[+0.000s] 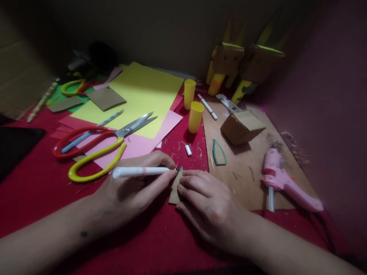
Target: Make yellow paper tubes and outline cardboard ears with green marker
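My left hand [134, 187] is closed round a white marker [140, 172], its tip touching the top of a small brown cardboard piece [174, 193]. A bit of green shows at that tip. The cardboard is pinched between the fingers of my right hand [209, 206], which hide its right side. Above the hands on the red cloth lies a small white cap [188, 150]. Another pointed cardboard piece [219, 153], edged in green, rests on the brown board to the right.
Large scissors [114, 133] lie open on yellow [143, 95] and pink paper at left. Two yellow tubes [196, 117] stand behind the hands. A cardboard box [242, 128] and pink glue gun [276, 172] are right; two cardboard figures [229, 61] stand behind.
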`<act>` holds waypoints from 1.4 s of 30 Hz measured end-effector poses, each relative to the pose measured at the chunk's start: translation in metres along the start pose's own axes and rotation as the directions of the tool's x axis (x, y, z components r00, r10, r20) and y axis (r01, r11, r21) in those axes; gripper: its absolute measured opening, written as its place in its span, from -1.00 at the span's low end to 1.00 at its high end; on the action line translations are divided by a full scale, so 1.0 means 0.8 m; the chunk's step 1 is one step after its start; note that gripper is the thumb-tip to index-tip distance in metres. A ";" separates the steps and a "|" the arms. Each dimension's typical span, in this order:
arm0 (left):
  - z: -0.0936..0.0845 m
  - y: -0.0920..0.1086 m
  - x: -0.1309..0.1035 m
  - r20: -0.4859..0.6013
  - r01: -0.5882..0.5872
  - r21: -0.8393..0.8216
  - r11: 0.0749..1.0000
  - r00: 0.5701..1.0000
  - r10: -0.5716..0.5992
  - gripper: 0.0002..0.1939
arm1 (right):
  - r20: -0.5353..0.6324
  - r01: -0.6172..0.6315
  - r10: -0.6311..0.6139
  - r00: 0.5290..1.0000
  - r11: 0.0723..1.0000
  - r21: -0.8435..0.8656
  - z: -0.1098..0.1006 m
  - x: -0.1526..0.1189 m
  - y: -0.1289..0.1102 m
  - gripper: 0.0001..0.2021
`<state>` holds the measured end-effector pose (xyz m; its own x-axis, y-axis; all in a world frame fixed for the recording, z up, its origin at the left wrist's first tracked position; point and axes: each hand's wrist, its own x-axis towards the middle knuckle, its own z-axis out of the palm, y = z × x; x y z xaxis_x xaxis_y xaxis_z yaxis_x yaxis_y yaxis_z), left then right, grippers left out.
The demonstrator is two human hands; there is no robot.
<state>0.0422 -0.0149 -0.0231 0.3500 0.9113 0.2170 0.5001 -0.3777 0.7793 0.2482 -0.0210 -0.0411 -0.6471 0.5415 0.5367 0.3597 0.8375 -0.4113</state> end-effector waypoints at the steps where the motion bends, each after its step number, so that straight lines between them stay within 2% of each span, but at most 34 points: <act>1: 0.001 0.000 0.000 -0.002 0.015 0.000 1.000 1.000 -0.015 -0.87 | 0.003 -0.002 0.002 1.000 1.000 0.004 0.000 0.000 0.000 -0.85; 6: 0.002 0.001 0.002 0.018 0.027 0.002 1.000 0.999 -0.027 -0.84 | -0.005 0.009 -0.009 1.000 1.000 0.009 0.000 -0.001 -0.001 -0.87; 22: -0.003 0.000 0.000 0.018 -0.059 0.021 0.998 0.998 0.059 -0.87 | 0.009 0.007 -0.007 1.000 1.000 -0.004 -0.001 0.000 -0.001 -0.86; 33: 0.001 -0.001 0.001 0.002 -0.046 0.046 0.998 0.999 0.046 -0.85 | 0.010 0.008 -0.008 1.000 1.000 -0.006 -0.002 -0.001 -0.001 -0.86; 42: -0.003 0.000 -0.002 0.034 -0.051 0.008 0.999 0.998 0.050 -0.87 | -0.003 0.009 -0.009 1.000 1.000 -0.015 -0.001 -0.001 -0.001 -0.86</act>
<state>0.0400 -0.0162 -0.0219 0.4014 0.8850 0.2360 0.4877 -0.4247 0.7627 0.2488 -0.0221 -0.0404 -0.6482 0.5337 0.5431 0.3638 0.8436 -0.3949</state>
